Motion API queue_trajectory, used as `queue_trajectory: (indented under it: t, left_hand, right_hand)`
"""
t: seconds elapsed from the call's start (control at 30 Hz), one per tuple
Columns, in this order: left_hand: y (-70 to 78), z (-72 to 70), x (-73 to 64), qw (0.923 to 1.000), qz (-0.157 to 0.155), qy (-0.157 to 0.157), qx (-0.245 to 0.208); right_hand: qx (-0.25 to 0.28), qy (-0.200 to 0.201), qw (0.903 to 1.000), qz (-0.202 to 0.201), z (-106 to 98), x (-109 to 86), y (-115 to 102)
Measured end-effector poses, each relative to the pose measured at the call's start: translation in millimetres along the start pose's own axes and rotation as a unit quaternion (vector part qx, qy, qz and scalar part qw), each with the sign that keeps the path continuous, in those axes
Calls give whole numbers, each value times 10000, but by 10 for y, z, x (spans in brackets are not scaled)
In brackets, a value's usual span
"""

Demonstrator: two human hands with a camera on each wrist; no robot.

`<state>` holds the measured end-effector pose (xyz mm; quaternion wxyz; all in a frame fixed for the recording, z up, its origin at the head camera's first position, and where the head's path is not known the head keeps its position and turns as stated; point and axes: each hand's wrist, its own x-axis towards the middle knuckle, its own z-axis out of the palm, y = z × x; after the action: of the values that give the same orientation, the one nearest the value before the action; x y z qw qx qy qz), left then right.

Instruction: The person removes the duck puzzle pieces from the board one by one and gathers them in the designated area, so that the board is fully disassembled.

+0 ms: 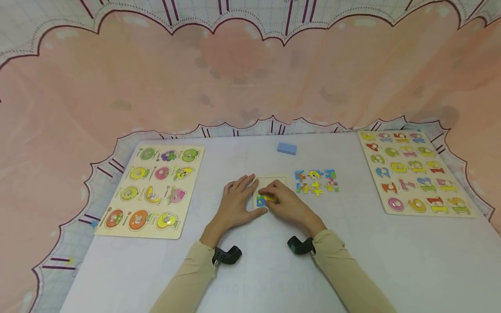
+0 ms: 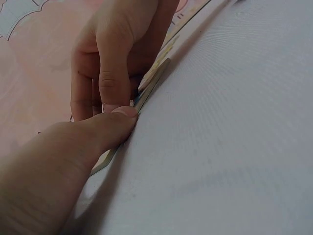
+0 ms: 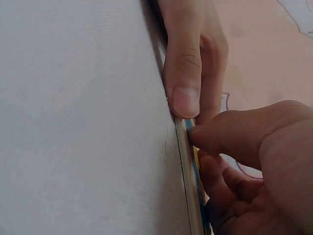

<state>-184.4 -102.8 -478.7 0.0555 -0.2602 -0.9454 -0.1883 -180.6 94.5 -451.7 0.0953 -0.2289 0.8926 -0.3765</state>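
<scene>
A small wooden puzzle board (image 1: 270,178) lies flat in the middle of the table, with blue and yellow jigsaw pieces (image 1: 260,201) in its lower left part. My left hand (image 1: 236,202) lies along the left side, fingers spread, its thumb on the near edge of the board (image 3: 182,156). Over the board, my right hand (image 1: 288,203) has curled fingers and pinches a yellow jigsaw piece (image 1: 271,198), partly hidden beneath them. Just right of the board, several loose jigsaw pieces (image 1: 315,187) are laid out in two rows.
To the left lies a fruit peg board (image 1: 164,161); to the right, a number peg board (image 1: 385,174). A blue block (image 1: 287,148) sits behind the puzzle board. White cloth (image 1: 250,269) covers the table, and a peach patterned curtain (image 1: 164,82) hangs beyond its far edge.
</scene>
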Motion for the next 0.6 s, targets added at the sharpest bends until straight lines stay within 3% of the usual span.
queue_trajectory:
  t: [0.6]
  left_hand:
    - [8,-18,2,10000,0,40,-34]
  right_hand:
    - [128,-50,9999,-19,-17,-1,-19]
